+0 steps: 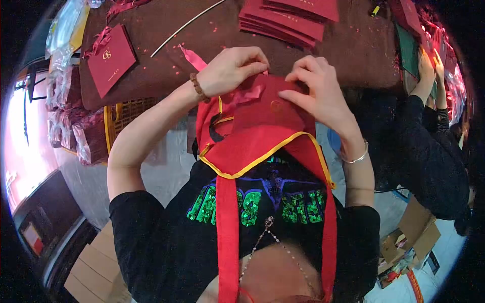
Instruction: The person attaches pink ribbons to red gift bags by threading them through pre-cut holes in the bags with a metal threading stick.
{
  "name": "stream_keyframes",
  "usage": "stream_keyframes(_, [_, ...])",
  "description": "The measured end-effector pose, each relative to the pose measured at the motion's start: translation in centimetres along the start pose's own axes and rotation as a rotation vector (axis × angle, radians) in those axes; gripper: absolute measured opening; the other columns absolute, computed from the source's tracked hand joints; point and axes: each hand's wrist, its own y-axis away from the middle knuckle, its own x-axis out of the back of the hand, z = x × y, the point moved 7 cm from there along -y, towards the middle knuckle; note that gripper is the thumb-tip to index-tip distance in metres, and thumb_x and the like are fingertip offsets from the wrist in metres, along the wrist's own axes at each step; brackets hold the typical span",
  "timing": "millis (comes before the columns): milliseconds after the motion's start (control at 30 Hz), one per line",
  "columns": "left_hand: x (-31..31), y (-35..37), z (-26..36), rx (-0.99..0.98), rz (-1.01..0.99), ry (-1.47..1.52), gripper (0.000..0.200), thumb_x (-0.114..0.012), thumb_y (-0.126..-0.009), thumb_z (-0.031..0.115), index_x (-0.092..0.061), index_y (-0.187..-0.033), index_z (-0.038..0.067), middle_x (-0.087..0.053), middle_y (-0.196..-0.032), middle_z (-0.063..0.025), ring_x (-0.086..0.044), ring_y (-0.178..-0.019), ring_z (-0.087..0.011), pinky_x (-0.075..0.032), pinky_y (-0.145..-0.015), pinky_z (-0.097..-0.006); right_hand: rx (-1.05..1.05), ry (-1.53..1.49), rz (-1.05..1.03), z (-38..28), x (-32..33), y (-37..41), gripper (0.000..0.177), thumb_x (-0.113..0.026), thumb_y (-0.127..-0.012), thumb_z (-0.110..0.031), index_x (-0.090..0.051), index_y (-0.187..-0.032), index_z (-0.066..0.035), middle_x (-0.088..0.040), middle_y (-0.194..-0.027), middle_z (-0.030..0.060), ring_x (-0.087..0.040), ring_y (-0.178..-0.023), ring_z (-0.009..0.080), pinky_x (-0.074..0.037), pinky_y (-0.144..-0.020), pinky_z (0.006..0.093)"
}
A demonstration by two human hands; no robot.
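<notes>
A flat dark red paper bag (275,108) with a small gold emblem lies against the front of my red apron (257,146), close to the table edge. My left hand (235,68), with a beaded bracelet at the wrist, is closed in a pinch at the bag's top edge, where a bit of pink ribbon shows at the fingertips. More pink ribbon (194,58) sticks out beyond that hand, and a loop lies over the bag's left side. My right hand (318,88), wearing a bangle, has its thumb over the bag's upper right corner and its fingers curled at the edge.
On the brown-covered table (202,40) are a stack of dark red bags (283,25), another bag with ribbon (112,60) and a thin white rod (187,26). A yellow-green marker (375,11) lies farther back. At right, a co-worker's hands (429,70) are beside a green item (406,48).
</notes>
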Motion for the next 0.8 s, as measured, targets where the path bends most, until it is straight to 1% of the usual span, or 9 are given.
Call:
stream_keyframes(233, [-0.4, 0.4, -1.2, 0.127, -0.017, 0.133, 0.019, -0.05, -0.092, 0.017, -0.057, -0.094, -0.001, -0.056, -0.078, 0.0007, -0.05, -0.072, -0.0056, -0.043, -0.064, -0.0223, -0.237, -0.537, 0.008, 4.2, -1.7, 4.2, 0.025, -0.066, -0.079, -0.015, -0.057, -0.098, -0.002, -0.049, -0.107, 0.0064, -0.048, -0.101, 0.0149, -0.04, -0.084, 0.0269])
stream_keyframes(367, [-0.8, 1.3, -1.3, 0.038, 0.054, 0.123, 0.032, -0.049, -0.092, 0.018, -0.044, -0.121, 0.005, -0.053, -0.074, 0.001, -0.049, -0.07, -0.0077, -0.042, -0.064, -0.0235, -0.677, -1.014, -0.144, 5.4, -4.7, 5.9, 0.02, -0.062, -0.084, -0.012, -0.054, -0.101, -0.004, -0.056, -0.087, -0.0022, -0.053, -0.078, 0.0051, -0.042, -0.07, 0.018])
stream_keyframes(433, [-0.3, 2.7, -0.2, -0.06, 0.109, 0.105, 0.043, -0.05, -0.092, 0.017, -0.036, -0.131, 0.007, -0.053, -0.074, 0.0, -0.05, -0.07, -0.0089, -0.043, -0.065, -0.0245, -0.648, -0.978, -0.108, 5.5, -4.7, 5.7, 0.019, -0.062, -0.084, -0.012, -0.054, -0.1, -0.004, -0.057, -0.084, -0.0022, -0.053, -0.075, 0.0044, -0.043, -0.068, 0.0182])
stream_keyframes(500, [-0.3, 4.6, -0.4, 0.15, -0.119, -0.039, 0.062, -0.051, -0.091, 0.014, -0.017, -0.141, 0.013, -0.057, -0.079, -0.0064, -0.054, -0.076, -0.0127, -0.045, -0.072, -0.0267, -0.624, -0.942, -0.071, 5.6, -4.7, 5.7, 0.018, -0.062, -0.084, -0.012, -0.054, -0.099, -0.004, -0.058, -0.081, -0.0022, -0.053, -0.073, 0.0038, -0.043, -0.067, 0.0183])
stream_keyframes(567, [0.6, 5.9, -2.1, 0.245, -0.208, 0.028, 0.06, -0.055, -0.086, 0.008, -0.027, -0.139, 0.013, -0.061, -0.087, -0.0109, -0.058, -0.082, -0.0168, -0.046, -0.076, -0.0295, -0.581, -0.987, -0.012, 5.6, -4.8, 5.3, 0.019, -0.062, -0.084, -0.011, -0.055, -0.099, -0.004, -0.06, -0.084, -0.0006, -0.054, -0.075, 0.0038, -0.044, -0.068, 0.0193])
stream_keyframes(633, [2.0, 7.0, -1.6, -0.004, -0.16, -0.182, 0.052, -0.057, -0.082, 0.005, -0.041, -0.131, 0.011, -0.063, -0.093, -0.0102, -0.06, -0.084, -0.0197, -0.047, -0.074, -0.0322, -0.57, -0.986, -0.012, 5.6, -4.8, 5.0, 0.018, -0.062, -0.084, -0.011, -0.055, -0.099, -0.003, -0.06, -0.084, -0.0004, -0.054, -0.076, 0.0037, -0.044, -0.068, 0.0192])
stream_keyframes(700, [4.5, 8.2, -1.1, 0.064, -0.023, -0.245, 0.04, -0.059, -0.076, 0.006, -0.055, -0.116, 0.011, -0.064, -0.091, -0.0111, -0.062, -0.083, -0.0263, -0.045, -0.074, -0.0364, -0.561, -0.985, -0.008, 5.9, -5.0, 4.8, 0.018, -0.062, -0.084, -0.011, -0.055, -0.099, -0.003, -0.06, -0.084, -0.0003, -0.054, -0.076, 0.0037, -0.044, -0.068, 0.019])
stream_keyframes(767, [6.8, 9.5, 0.2, -0.044, 0.113, -0.983, 0.034, -0.056, -0.075, 0.004, -0.059, -0.108, 0.013, -0.062, -0.084, -0.0086, -0.058, -0.083, -0.0246, -0.041, -0.074, -0.0373, -0.579, -0.932, -0.014, 6.4, -5.0, 4.8, 0.019, -0.062, -0.084, -0.011, -0.054, -0.099, -0.003, -0.06, -0.085, -0.0003, -0.054, -0.077, 0.0036, -0.043, -0.07, 0.0187])
stream_keyframes(800, [7.7, 10.3, -0.6, 0.028, 0.102, -0.998, 0.037, -0.054, -0.073, 0.001, -0.059, -0.108, 0.012, -0.061, -0.086, -0.0094, -0.056, -0.086, -0.0258, -0.038, -0.076, -0.0364, -0.575, -0.932, -0.014, 6.3, -5.0, 4.7, 0.019, -0.062, -0.084, -0.011, -0.054, -0.099, -0.003, -0.06, -0.085, -0.0003, -0.054, -0.077, 0.0036, -0.043, -0.07, 0.0187])
